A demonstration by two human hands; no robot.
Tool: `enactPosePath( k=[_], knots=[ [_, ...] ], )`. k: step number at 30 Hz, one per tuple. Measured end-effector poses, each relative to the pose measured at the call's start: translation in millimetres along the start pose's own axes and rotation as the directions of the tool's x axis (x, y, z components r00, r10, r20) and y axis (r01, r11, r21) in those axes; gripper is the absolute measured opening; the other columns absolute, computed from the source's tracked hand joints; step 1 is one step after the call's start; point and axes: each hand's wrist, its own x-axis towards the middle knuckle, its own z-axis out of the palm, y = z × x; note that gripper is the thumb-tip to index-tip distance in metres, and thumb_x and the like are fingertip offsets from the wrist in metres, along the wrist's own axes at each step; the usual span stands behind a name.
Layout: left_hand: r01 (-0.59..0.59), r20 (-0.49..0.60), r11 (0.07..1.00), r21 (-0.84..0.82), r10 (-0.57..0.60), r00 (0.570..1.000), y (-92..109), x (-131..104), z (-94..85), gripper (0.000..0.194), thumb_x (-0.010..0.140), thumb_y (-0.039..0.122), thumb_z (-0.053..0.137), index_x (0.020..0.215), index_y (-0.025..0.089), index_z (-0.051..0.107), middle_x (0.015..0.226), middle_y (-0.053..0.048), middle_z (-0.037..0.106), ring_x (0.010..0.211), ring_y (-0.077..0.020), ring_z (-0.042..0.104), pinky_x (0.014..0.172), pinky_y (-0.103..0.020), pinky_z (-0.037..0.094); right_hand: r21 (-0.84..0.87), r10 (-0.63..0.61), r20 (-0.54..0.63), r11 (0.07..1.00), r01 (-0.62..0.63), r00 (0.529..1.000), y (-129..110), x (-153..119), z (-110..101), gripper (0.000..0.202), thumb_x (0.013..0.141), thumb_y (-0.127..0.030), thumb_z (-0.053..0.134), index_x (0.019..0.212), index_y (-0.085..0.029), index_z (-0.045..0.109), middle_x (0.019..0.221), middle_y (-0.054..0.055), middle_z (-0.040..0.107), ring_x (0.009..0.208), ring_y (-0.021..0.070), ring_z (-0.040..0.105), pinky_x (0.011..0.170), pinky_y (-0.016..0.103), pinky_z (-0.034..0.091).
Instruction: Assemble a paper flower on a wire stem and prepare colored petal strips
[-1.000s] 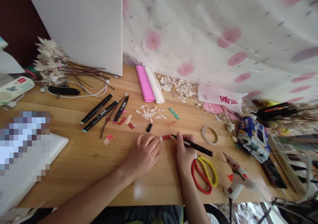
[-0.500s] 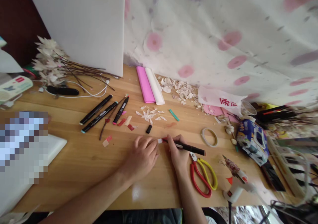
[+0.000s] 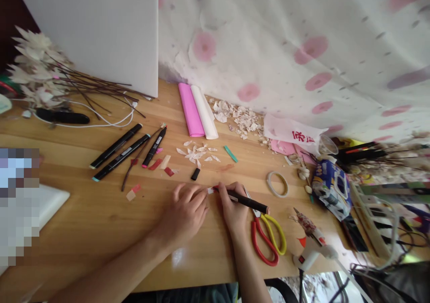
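My right hand (image 3: 234, 209) is closed around a black marker (image 3: 249, 201), whose tip points left onto a small pale strip (image 3: 211, 190). The strip shows some red beside the tip. My left hand (image 3: 188, 209) rests on the table with bent fingers, their tips at the strip's left end; the grip itself is partly hidden. A loose black cap (image 3: 195, 174) lies just beyond my left hand. Scissors with one red and one yellow handle (image 3: 265, 238) lie right of my right wrist, their blades partly behind that hand. White petal pieces (image 3: 197, 153) are scattered farther back.
Several black markers (image 3: 121, 157) and red-and-cream scraps (image 3: 155, 164) lie on the left. Pink and white paper rolls (image 3: 192, 110) are at the back. On the right are a tape ring (image 3: 277, 184), a glue gun (image 3: 312, 240) and a blue wipes pack (image 3: 331, 188).
The view has shifted slightly, so the table's things sit farther left. Both hands keep nearly the same pose, with the marker still at the small strip.
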Motion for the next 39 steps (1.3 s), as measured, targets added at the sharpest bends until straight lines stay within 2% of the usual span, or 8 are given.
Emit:
enactPosePath(
  k=[7,12,17,21,26,30,35,39],
  knots=[
    [-0.004,0.002,1.000,-0.013,0.004,1.000,-0.2,0.6,1.0,0.024,0.100,0.016,0.049,0.115,0.009,0.066,0.118,-0.009,0.074,0.114,-0.0281,0.060,0.101,-0.054,0.030,0.003,0.029,-0.013,1.000,-0.029,0.999,-3.3,0.0,1.8,0.035,0.084,-0.044,0.068,0.060,-0.022,0.054,0.053,-0.004,0.055,0.049,0.0131,0.049,0.048,0.025,0.039],
    [0.000,-0.015,1.000,-0.019,0.000,1.000,-0.1,-1.1,2.3,0.026,0.101,0.017,0.048,0.118,0.008,0.065,0.117,-0.009,0.074,0.114,-0.0279,0.060,0.101,-0.053,0.031,-0.001,0.049,0.029,0.999,-0.049,0.998,-2.1,-1.2,1.6,0.032,0.081,-0.045,0.071,0.063,-0.022,0.060,0.057,-0.003,0.060,0.052,0.0145,0.052,0.050,0.026,0.041],
    [-0.003,-0.021,1.000,-0.004,0.003,1.000,-0.3,-2.1,3.8,0.026,0.101,0.018,0.047,0.117,0.010,0.065,0.118,-0.009,0.074,0.115,-0.0278,0.060,0.101,-0.053,0.031,-0.021,0.063,-0.010,0.998,-0.064,0.998,-1.1,-1.3,1.2,0.037,0.084,-0.046,0.068,0.059,-0.023,0.053,0.052,-0.006,0.049,0.048,0.0132,0.044,0.048,0.026,0.036],
    [0.010,0.006,1.000,-0.002,-0.010,1.000,-0.7,-0.4,2.6,0.027,0.100,0.018,0.049,0.119,0.009,0.065,0.122,-0.011,0.072,0.117,-0.0282,0.059,0.102,-0.052,0.032,-0.017,0.067,0.047,0.998,-0.067,0.997,-2.2,-2.2,1.3,0.036,0.082,-0.048,0.071,0.060,-0.023,0.058,0.051,-0.006,0.051,0.047,0.0135,0.045,0.047,0.026,0.036],
    [0.010,-0.001,1.000,-0.002,-0.010,1.000,-0.8,0.0,2.2,0.026,0.100,0.020,0.050,0.117,0.008,0.066,0.116,-0.009,0.074,0.116,-0.0279,0.059,0.102,-0.052,0.032,-0.025,0.079,-0.003,0.997,-0.079,0.997,-3.2,-2.8,0.4,0.038,0.086,-0.047,0.068,0.061,-0.024,0.051,0.052,-0.006,0.049,0.047,0.0127,0.043,0.047,0.026,0.036],
    [0.012,-0.001,1.000,0.005,-0.012,1.000,-0.3,-0.2,1.0,0.026,0.101,0.020,0.048,0.119,0.010,0.065,0.116,-0.009,0.074,0.116,-0.0270,0.059,0.102,-0.052,0.032,-0.031,0.061,0.052,0.998,-0.060,0.997,-4.4,-2.4,-0.5,0.037,0.082,-0.048,0.072,0.060,-0.022,0.057,0.051,-0.006,0.050,0.047,0.0131,0.046,0.048,0.026,0.039],
    [0.019,-0.006,1.000,0.001,-0.019,1.000,0.4,0.0,0.5,0.026,0.101,0.019,0.048,0.118,0.011,0.066,0.116,-0.009,0.074,0.115,-0.0262,0.060,0.102,-0.052,0.032,-0.045,0.061,0.010,0.997,-0.061,0.998,-5.3,-2.6,-0.5,0.039,0.087,-0.048,0.066,0.060,-0.023,0.052,0.051,-0.006,0.049,0.046,0.0124,0.042,0.046,0.026,0.036],
    [0.024,-0.004,1.000,0.008,-0.024,1.000,0.7,0.2,0.6,0.025,0.100,0.018,0.050,0.116,0.009,0.066,0.116,-0.008,0.074,0.114,-0.0266,0.060,0.101,-0.052,0.032,-0.057,0.045,0.060,0.998,-0.041,0.997,-3.7,-2.7,-1.2,0.040,0.083,-0.050,0.071,0.059,-0.023,0.054,0.049,-0.006,0.049,0.047,0.0125,0.044,0.047,0.026,0.038]
  ],
)
